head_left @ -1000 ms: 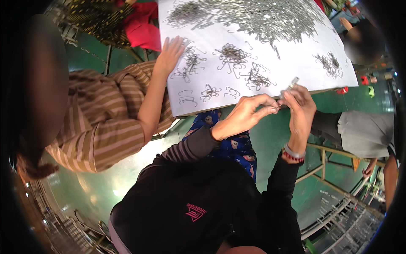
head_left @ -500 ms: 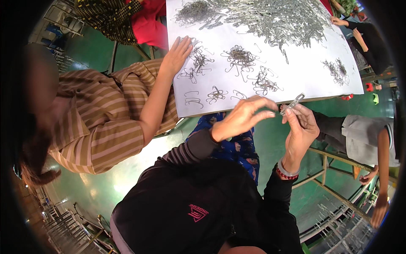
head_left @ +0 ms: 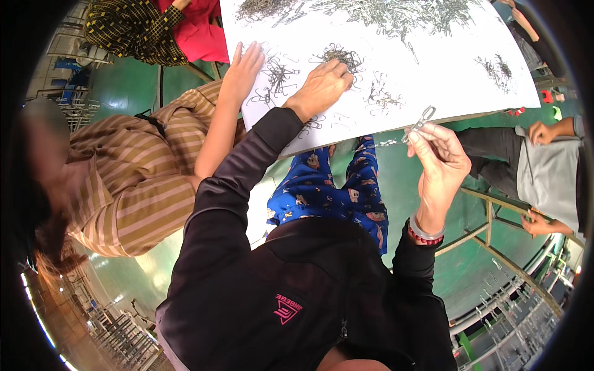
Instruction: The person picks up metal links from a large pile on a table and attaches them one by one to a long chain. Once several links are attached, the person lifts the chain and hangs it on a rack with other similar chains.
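Note:
At the table's near left part, my left hand [head_left: 325, 86] reaches down to a small heap of bent wire hooks [head_left: 339, 54]. Its fingers are curled together at the heap's near edge; what lies under the fingertips is hidden. My right hand [head_left: 440, 154] is raised just off the table's near edge. Between thumb and fingers it pinches a silver metal clip [head_left: 427, 115] with a long loop pointing up. Beside the clip, a blurred shiny strip [head_left: 387, 143] shows in front of the table edge; I cannot make out what it is.
More wire hooks lie in small heaps [head_left: 383, 96] on the white tabletop [head_left: 433, 80]. A large pile of metal clips [head_left: 402, 15] covers the far side. On my left, a co-worker's hand [head_left: 242, 68] rests beside hooks. Another person in grey [head_left: 550, 167] stands at right.
My left hand has moved away from the clip, left and forward to the wire hooks, and its fingers have closed. The right hand still holds the clip. The view has shifted slightly.

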`<state>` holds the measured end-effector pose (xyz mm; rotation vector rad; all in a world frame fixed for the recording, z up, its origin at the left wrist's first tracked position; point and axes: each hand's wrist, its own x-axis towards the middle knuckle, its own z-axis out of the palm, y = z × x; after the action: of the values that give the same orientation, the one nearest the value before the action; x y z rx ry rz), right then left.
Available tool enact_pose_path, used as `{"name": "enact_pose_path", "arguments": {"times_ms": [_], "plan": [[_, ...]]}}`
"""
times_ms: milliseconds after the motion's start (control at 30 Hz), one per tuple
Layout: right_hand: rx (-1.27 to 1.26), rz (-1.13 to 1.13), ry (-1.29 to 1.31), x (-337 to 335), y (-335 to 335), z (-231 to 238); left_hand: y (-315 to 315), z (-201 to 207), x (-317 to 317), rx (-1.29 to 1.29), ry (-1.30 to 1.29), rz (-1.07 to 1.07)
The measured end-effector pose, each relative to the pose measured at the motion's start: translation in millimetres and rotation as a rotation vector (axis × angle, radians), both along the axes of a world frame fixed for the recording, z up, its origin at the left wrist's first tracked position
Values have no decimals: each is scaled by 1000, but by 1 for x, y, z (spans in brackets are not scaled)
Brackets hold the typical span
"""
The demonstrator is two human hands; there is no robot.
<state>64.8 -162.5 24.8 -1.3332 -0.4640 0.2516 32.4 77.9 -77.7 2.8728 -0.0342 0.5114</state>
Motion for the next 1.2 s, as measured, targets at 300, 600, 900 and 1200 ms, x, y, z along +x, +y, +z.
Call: {"name": "enact_pose_path", "arguments": {"times_ms": [300, 600, 900, 1200], "plan": [[6, -12, -50, -1, -3, -14, -75, 105, -31, -1283, -7, -84], [65, -120, -102, -14, -5, -21, -118, 120, -30, -1161, -208, -86], [243, -244, -368, -17, 0, 5, -133, 154, -16, -1072, -353, -226], [238, -793, -744, -16, -57, 79, -183, 215, -9, -830, -538, -540]]}}
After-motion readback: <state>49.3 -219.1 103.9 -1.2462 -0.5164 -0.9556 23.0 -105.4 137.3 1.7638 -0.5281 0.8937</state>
